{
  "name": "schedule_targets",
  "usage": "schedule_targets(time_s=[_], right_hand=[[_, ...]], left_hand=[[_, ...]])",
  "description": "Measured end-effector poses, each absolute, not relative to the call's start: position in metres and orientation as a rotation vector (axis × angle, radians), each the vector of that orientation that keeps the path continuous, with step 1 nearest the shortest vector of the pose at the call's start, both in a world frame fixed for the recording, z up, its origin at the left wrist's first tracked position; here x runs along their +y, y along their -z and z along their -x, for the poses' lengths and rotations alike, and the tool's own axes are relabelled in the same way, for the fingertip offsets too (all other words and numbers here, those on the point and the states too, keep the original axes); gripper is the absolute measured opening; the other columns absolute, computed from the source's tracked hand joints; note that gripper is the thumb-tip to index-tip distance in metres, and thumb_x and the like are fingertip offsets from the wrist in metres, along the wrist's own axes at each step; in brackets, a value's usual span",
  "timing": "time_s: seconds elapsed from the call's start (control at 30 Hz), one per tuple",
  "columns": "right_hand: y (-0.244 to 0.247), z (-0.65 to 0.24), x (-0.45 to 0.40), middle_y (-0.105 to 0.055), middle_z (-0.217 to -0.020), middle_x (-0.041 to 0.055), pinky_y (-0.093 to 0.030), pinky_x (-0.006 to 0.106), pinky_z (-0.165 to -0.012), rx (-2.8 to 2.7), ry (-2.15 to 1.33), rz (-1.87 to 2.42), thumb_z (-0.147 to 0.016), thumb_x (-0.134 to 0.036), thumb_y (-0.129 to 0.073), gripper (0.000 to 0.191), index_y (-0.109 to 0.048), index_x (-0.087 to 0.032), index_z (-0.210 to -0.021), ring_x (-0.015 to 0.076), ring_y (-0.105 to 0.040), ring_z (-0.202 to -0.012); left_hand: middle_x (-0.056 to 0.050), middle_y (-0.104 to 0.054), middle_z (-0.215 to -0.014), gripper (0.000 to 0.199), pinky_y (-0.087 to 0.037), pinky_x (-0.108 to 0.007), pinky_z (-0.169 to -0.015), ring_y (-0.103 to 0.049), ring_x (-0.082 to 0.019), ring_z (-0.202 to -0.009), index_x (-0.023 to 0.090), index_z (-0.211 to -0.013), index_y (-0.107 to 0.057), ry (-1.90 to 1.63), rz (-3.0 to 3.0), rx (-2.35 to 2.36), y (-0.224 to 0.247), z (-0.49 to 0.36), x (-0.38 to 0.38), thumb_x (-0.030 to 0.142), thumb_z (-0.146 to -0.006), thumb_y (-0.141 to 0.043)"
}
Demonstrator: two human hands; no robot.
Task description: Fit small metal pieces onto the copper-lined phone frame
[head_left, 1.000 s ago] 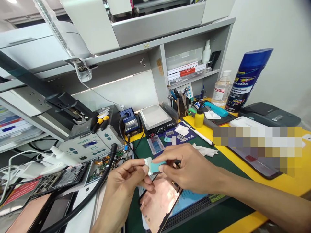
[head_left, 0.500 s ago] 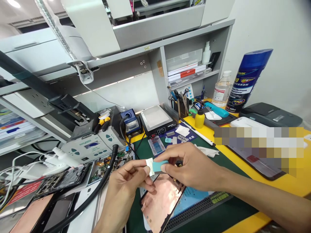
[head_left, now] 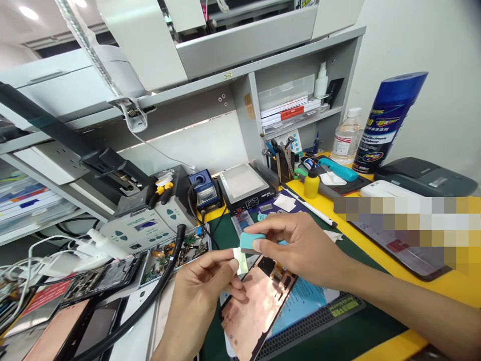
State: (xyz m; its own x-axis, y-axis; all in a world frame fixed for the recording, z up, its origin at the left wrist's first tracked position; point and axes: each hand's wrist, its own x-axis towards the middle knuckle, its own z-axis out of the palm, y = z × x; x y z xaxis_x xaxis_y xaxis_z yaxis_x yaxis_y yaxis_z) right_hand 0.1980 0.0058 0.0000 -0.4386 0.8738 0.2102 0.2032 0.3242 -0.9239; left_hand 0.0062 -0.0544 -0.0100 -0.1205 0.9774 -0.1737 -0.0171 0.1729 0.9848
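Your left hand (head_left: pixel 201 281) pinches a pale strip (head_left: pixel 242 263); at the strip's one o'clock, your right hand (head_left: pixel 306 250) pinches a teal piece (head_left: pixel 251 240). A copper-coloured panel (head_left: pixel 255 303) lies toward five. Such close fingertip work likely wants light, steady pressure.

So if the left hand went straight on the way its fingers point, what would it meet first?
Probably the teal piece pinched in the right hand, just beyond the pale strip that the left hand holds, though depth is unclear here.
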Motion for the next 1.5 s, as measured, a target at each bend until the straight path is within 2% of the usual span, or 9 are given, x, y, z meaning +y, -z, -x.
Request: schedule_targets(time_s=[0.13, 0.43, 0.73, 0.9, 1.07, 1.33, 1.5], right_hand=[[0.0001, -0.1972, 0.0058, -0.074, -0.103, 0.0054, -0.053, 0.029, -0.071, -1.859, -1.105, 0.946, -0.087, -0.028, -0.064, 0.025, -0.075, -0.025, -0.109, 0.0226, -0.069, -0.091], [-0.0004, -0.1931, 0.0016, -0.073, -0.090, 0.0034, -0.048, 0.024, -0.055, -1.836, -1.153, 0.978, -0.086, -0.025, -0.064, 0.027, -0.075, -0.022, -0.110, 0.0149, -0.064, -0.067], [0.0008, -0.1919, 0.0023, -0.074, -0.097, 0.0043, -0.051, 0.026, -0.063, -1.865, -1.113, 0.971, -0.086, -0.024, -0.063, 0.029, -0.075, -0.021, -0.112, 0.0173, -0.066, -0.078], [0.0022, -0.1922, 0.0017, -0.073, -0.088, 0.0033, -0.048, 0.024, -0.058, -1.896, -1.099, 0.975, -0.086, -0.024, -0.062, 0.028, -0.076, -0.022, -0.110, 0.0148, -0.063, -0.070], [-0.0004, -0.1935, 0.0023, -0.074, -0.092, 0.0032, -0.049, 0.024, -0.060, -1.856, -1.139, 0.987, -0.086, -0.024, -0.063, 0.028, -0.075, -0.022, -0.111, 0.0156, -0.064, -0.074], [0.0012, -0.1925, 0.0025, -0.072, -0.078, 0.0025, -0.045, 0.024, -0.052, -1.832, -1.195, 0.982, -0.086, -0.026, -0.063, 0.028, -0.075, -0.022, -0.111, 0.0133, -0.059, -0.059], [0.0007, -0.1930, 0.0027, -0.074, -0.088, 0.0050, -0.047, 0.025, -0.055, -1.784, -1.181, 0.956, -0.086, -0.029, -0.064, 0.027, -0.075, -0.022, -0.110, 0.0163, -0.063, -0.067]], left_hand=[[-0.001, -0.069, -0.057, 0.026, -0.055, -0.027, -0.055, -0.064, -0.015, -0.048, 0.013, -0.095, -0.075, -1.170, -1.042, 1.394, 0.0097, -0.0075, -0.0554, 0.030, -0.076, -0.078], [0.000, -0.069, -0.059, 0.019, -0.054, -0.026, -0.056, -0.066, -0.015, -0.050, 0.016, -0.090, -0.074, -1.135, -1.097, 1.387, 0.0109, -0.0081, -0.0576, 0.032, -0.079, -0.075], [0.001, -0.068, -0.059, 0.016, -0.054, -0.027, -0.057, -0.065, -0.015, -0.050, 0.017, -0.085, -0.072, -1.130, -1.115, 1.410, 0.0083, -0.0110, -0.0588, 0.031, -0.079, -0.074], [0.000, -0.068, -0.059, 0.017, -0.052, -0.025, -0.053, -0.065, -0.016, -0.050, 0.017, -0.084, -0.072, -1.115, -1.104, 1.431, 0.0088, -0.0108, -0.0585, 0.033, -0.078, -0.074], [-0.001, -0.069, -0.061, 0.018, -0.050, -0.023, -0.054, -0.066, -0.015, -0.053, 0.017, -0.087, -0.072, -1.106, -1.101, 1.439, 0.0098, -0.0099, -0.0582, 0.033, -0.078, -0.074], [0.000, -0.065, -0.077, 0.019, -0.054, -0.026, -0.057, -0.069, -0.016, -0.058, 0.018, -0.083, -0.070, -1.191, -1.062, 1.367, 0.0082, -0.0162, -0.0610, 0.031, -0.072, -0.078], [0.000, -0.067, -0.080, 0.020, -0.053, -0.027, -0.060, -0.068, -0.015, -0.056, 0.019, -0.090, -0.071, -1.165, -1.056, 1.357, 0.0074, -0.0116, -0.0587, 0.030, -0.074, -0.077]])
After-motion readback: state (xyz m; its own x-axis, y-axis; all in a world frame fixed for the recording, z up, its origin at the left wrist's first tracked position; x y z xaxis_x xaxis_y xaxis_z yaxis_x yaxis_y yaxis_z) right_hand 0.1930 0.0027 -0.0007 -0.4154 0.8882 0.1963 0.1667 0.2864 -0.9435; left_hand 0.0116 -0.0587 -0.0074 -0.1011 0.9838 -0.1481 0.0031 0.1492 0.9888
